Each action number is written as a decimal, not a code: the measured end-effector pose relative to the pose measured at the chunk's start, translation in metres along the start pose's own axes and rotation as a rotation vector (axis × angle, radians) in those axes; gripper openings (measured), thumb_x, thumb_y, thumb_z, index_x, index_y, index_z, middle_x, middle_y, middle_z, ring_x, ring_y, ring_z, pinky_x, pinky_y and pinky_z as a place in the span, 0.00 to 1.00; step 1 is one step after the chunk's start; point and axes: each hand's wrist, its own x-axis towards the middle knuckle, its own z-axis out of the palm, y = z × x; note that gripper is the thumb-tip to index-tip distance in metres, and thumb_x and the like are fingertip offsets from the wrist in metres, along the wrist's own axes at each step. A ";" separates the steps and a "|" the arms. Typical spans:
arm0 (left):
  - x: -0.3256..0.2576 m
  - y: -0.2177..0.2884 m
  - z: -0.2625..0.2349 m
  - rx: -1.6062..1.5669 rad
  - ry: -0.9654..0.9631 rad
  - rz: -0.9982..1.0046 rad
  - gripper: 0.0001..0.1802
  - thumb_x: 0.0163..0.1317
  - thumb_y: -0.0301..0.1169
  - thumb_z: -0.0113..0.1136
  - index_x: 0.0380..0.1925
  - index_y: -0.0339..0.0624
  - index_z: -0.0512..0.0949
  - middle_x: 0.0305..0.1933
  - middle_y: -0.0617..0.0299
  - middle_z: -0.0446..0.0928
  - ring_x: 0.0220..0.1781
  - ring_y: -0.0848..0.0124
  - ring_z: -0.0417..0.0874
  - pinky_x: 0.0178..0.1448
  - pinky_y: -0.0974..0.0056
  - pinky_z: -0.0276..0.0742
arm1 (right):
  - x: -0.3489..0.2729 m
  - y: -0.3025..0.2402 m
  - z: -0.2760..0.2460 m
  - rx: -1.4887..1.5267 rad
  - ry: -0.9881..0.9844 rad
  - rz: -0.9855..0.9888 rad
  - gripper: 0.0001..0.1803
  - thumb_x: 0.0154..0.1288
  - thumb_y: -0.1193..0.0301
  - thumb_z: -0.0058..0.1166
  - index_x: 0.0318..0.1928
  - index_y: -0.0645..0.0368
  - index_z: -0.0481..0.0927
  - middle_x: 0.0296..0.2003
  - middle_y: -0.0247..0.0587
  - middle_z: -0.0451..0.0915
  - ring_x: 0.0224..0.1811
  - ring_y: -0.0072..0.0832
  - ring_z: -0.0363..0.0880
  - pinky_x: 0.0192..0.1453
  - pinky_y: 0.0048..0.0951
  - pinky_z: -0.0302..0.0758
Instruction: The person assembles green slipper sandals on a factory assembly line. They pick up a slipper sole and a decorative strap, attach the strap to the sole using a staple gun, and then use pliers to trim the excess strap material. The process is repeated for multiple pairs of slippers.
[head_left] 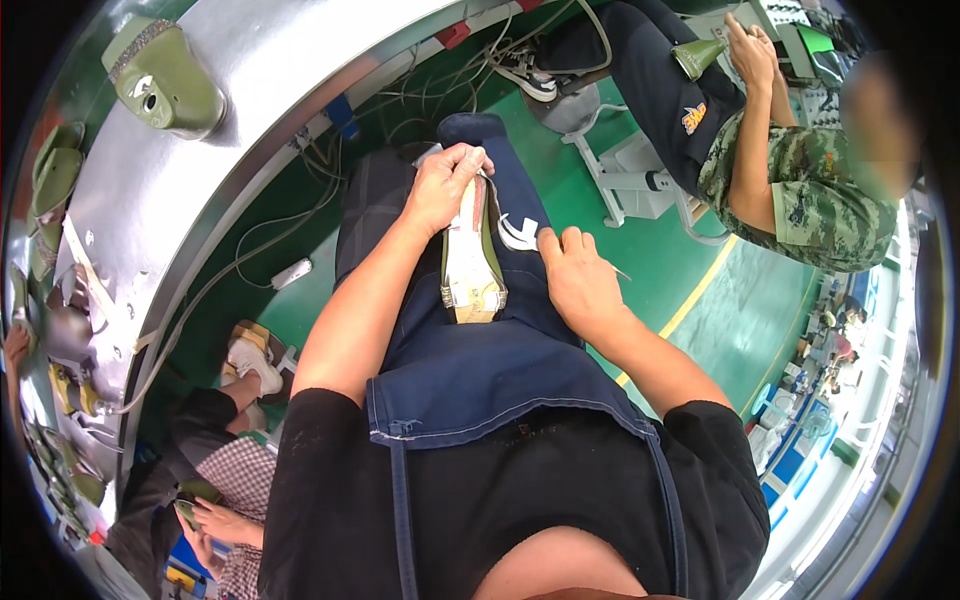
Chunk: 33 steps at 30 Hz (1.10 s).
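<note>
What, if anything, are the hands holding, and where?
Left hand: long green-and-white shoe upper, by its far end. Right hand: beside a curved white strip; hold unclear.

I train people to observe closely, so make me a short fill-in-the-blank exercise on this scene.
1. The left hand grips the far end of a shoe upper whose visible outer side is ____.
2. The curved strip beside the right hand is ____.
3. A second shoe upper rests on the metal table near the picture's upper ____ corner.
4. Across the floor at right runs a bright ____ line.

Missing words: green; white; left; yellow.
</note>
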 end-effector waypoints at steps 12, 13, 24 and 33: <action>0.000 -0.001 0.003 -0.047 0.010 -0.023 0.21 0.79 0.45 0.56 0.38 0.39 0.86 0.32 0.65 0.84 0.36 0.76 0.81 0.46 0.65 0.78 | 0.005 -0.004 -0.001 0.094 -0.169 -0.041 0.10 0.68 0.77 0.50 0.49 0.63 0.73 0.42 0.53 0.81 0.44 0.46 0.87 0.44 0.44 0.87; 0.000 -0.001 0.003 -0.047 0.007 -0.026 0.21 0.79 0.45 0.57 0.37 0.39 0.86 0.32 0.65 0.84 0.36 0.76 0.82 0.46 0.65 0.78 | 0.006 -0.004 0.000 0.109 -0.178 -0.060 0.10 0.67 0.78 0.50 0.48 0.64 0.73 0.42 0.54 0.82 0.44 0.47 0.87 0.44 0.44 0.86; -0.002 0.009 0.004 0.019 0.051 -0.012 0.18 0.77 0.42 0.60 0.35 0.40 0.87 0.32 0.62 0.84 0.36 0.74 0.82 0.46 0.64 0.78 | 0.011 -0.008 -0.001 0.261 -0.264 -0.079 0.09 0.66 0.80 0.49 0.46 0.68 0.71 0.37 0.59 0.83 0.36 0.53 0.88 0.41 0.48 0.85; -0.015 0.010 0.010 0.136 0.155 -0.043 0.24 0.71 0.44 0.66 0.56 0.37 0.80 0.48 0.54 0.85 0.52 0.63 0.86 0.60 0.59 0.79 | 0.011 -0.026 0.005 -0.026 -0.136 -0.141 0.09 0.64 0.76 0.54 0.43 0.66 0.73 0.35 0.52 0.83 0.33 0.41 0.89 0.34 0.37 0.87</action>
